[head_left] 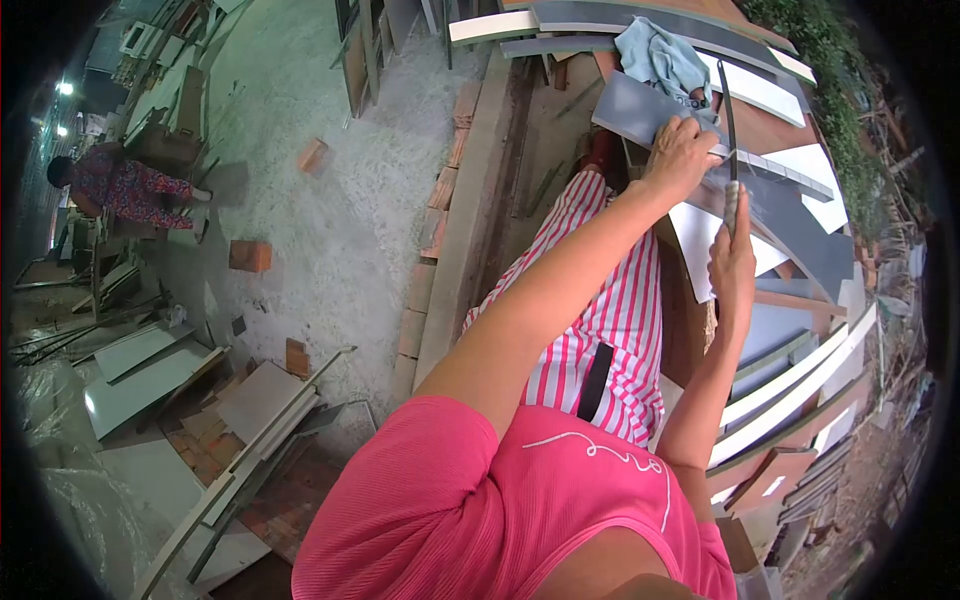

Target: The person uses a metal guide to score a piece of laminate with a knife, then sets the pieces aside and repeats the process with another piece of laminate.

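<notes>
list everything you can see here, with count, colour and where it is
flat grey board panel: one, grey, top centre, under the left hand
crumpled cloth: one, pale blue, just above the panel
thin metal blade tool with handle: one, dark, upright in the right hand
long board strips: many, white and grey, stacked at right
loose bricks: three, red-orange, on the concrete floor
flat sheets: several, white, floor at left
another person: one, floral clothes, far left
left hand: pressed on the panel
right hand: gripping the tool's handle
</notes>
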`<state>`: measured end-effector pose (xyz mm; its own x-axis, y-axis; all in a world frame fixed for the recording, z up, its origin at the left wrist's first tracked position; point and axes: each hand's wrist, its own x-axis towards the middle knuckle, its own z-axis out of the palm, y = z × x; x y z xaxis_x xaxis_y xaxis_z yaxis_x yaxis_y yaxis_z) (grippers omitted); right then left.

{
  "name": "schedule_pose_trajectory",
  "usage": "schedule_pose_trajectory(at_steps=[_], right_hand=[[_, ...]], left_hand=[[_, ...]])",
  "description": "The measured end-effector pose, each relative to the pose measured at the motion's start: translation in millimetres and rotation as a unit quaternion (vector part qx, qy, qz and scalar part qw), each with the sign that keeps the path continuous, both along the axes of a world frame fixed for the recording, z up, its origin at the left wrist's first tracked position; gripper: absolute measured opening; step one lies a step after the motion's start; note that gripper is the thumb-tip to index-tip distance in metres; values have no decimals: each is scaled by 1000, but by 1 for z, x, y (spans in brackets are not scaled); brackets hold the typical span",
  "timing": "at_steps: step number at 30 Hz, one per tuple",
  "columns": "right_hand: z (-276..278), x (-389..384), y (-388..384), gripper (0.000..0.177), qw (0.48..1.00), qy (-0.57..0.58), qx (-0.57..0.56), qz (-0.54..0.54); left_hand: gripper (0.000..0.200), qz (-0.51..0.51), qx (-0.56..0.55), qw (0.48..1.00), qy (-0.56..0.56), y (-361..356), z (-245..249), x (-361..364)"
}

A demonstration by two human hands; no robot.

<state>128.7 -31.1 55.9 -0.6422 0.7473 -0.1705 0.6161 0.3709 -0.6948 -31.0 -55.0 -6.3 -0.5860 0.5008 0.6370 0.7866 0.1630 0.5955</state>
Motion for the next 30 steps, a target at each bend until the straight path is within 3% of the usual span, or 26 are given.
schedule_pose_trajectory(at_steps=[2, 6, 8, 10, 11, 12, 14, 16, 18, 21, 28, 30], right_hand=[[7, -5, -1, 56, 999, -36, -22, -15], [-11, 25, -18, 57, 999, 22, 26, 4], [-13, 47, -31, 60, 999, -17, 30, 2], [-40, 71, -32, 63, 992, 65, 103, 38], [-29, 73, -36, 66, 999, 3, 33, 5], [-29, 74, -35, 67, 997, 8, 76, 19], [-12, 62, -32, 66, 1000, -22, 7, -9], [-17, 50, -15, 63, 997, 21, 67, 28], [0, 25, -5, 63, 1000, -13, -23, 2], [0, 1, 7, 63, 1000, -10, -4, 15], [-3, 38, -28, 64, 1000, 19, 21, 9], [-9, 61, -40, 65, 999, -30, -18, -19]], left_hand=[[25, -1, 0, 1000, -1, -1, 1, 0], [26, 5, -7, 1000, 12, 0, 0, 0], [26, 2, 1, 1000, 24, -1, 0, -1], [25, -4, 13, 999, 31, 2, -3, -2], [25, 7, 12, 999, 45, 3, -4, -3], [25, 16, 14, 998, 60, 5, -6, -3], [26, 8, -2, 998, 57, 5, -6, -5], [27, -4, -4, 999, 50, 4, -6, -4], [28, -6, -13, 999, 47, 4, -4, -3], [30, -11, -41, 999, 28, 0, 1, -3], [30, -12, -38, 999, 26, -1, 3, -4], [30, -16, -40, 999, 28, -1, 2, -5]])
